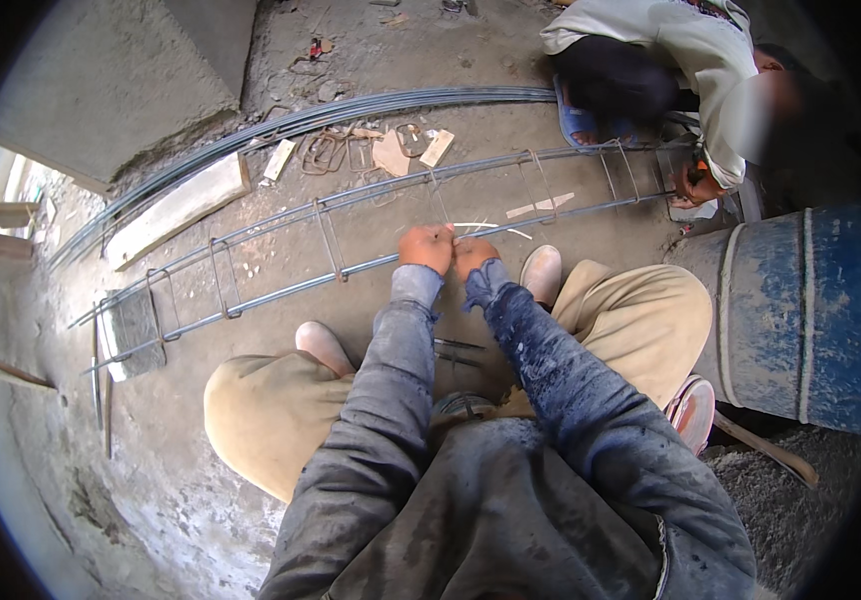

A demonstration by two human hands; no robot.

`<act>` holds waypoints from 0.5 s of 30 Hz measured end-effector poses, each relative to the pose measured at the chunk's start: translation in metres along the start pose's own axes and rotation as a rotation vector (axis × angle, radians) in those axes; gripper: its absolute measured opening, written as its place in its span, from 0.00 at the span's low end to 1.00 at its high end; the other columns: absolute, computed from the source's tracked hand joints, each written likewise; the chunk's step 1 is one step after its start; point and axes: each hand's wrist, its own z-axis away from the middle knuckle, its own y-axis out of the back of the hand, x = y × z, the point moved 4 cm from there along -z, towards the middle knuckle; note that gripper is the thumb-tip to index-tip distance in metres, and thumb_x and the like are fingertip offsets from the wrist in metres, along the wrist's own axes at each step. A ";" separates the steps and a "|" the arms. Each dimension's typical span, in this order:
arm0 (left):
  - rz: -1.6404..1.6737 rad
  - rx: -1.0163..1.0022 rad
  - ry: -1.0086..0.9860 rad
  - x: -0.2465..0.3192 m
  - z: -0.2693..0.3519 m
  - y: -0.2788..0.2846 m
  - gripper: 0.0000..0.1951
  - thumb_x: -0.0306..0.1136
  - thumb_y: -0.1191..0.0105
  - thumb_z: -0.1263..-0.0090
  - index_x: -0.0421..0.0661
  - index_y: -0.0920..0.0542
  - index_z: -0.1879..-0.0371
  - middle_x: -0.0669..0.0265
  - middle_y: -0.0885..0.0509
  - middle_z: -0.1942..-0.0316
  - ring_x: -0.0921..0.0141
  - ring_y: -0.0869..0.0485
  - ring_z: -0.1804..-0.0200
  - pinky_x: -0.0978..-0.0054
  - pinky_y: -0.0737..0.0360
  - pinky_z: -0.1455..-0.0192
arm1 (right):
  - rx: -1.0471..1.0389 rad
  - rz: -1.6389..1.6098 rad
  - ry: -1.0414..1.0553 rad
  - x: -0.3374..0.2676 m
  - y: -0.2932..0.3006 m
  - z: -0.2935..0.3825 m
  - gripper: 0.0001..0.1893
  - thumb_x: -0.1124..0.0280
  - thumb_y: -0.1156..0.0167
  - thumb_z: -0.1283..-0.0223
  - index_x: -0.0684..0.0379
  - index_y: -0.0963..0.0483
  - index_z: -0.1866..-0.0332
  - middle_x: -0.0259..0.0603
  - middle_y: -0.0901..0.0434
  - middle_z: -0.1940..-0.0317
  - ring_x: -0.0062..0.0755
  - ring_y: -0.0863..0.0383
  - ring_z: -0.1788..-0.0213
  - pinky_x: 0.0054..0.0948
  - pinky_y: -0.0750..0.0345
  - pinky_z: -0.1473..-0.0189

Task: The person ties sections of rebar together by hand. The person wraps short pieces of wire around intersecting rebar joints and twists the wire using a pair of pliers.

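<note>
A long rebar cage (280, 295) of steel bars with wire-like stirrups lies across the floor in front of me. My left hand (427, 247) is closed at the near bar, beside a stirrup (438, 195). Right next to it, my right hand (473, 253) is curled at the same bar. The two hands nearly touch, and what their fingers grip is hidden. White strips (505, 227) show just beyond my right hand. The cage's left end rests on a grey block (138, 334).
A co-worker (655, 82) crouches at the cage's right end, hands on it. A blue barrel (783, 315) lies at right, with a wooden handle (768, 450) below. Behind the cage are a wooden beam (179, 214), loose stirrups (323, 152) and a bundle of long bars (400, 100).
</note>
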 end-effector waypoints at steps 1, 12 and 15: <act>-0.017 0.029 -0.011 -0.002 0.001 0.002 0.13 0.39 0.47 0.38 0.41 0.16 0.76 0.55 0.18 0.77 0.60 0.19 0.73 0.67 0.24 0.66 | -0.091 -0.129 -0.061 0.003 0.001 0.001 0.17 0.60 0.52 0.36 0.62 0.24 0.69 0.45 0.22 0.77 0.42 0.23 0.73 0.35 0.27 0.68; 1.085 0.115 0.973 -0.026 0.056 -0.043 0.11 0.37 0.51 0.36 0.46 0.22 0.76 0.71 0.24 0.84 0.73 0.27 0.81 0.76 0.33 0.80 | -0.467 -0.283 -0.259 0.006 0.026 -0.020 0.13 0.63 0.49 0.39 0.61 0.21 0.71 0.39 0.21 0.80 0.29 0.24 0.79 0.27 0.26 0.75; 1.554 0.039 1.010 -0.048 0.051 -0.073 0.09 0.38 0.54 0.34 0.48 0.25 0.72 0.75 0.27 0.82 0.77 0.32 0.82 0.81 0.37 0.82 | -0.460 0.239 -0.060 -0.022 0.033 -0.032 0.13 0.63 0.46 0.43 0.62 0.20 0.72 0.49 0.18 0.75 0.41 0.18 0.72 0.32 0.22 0.68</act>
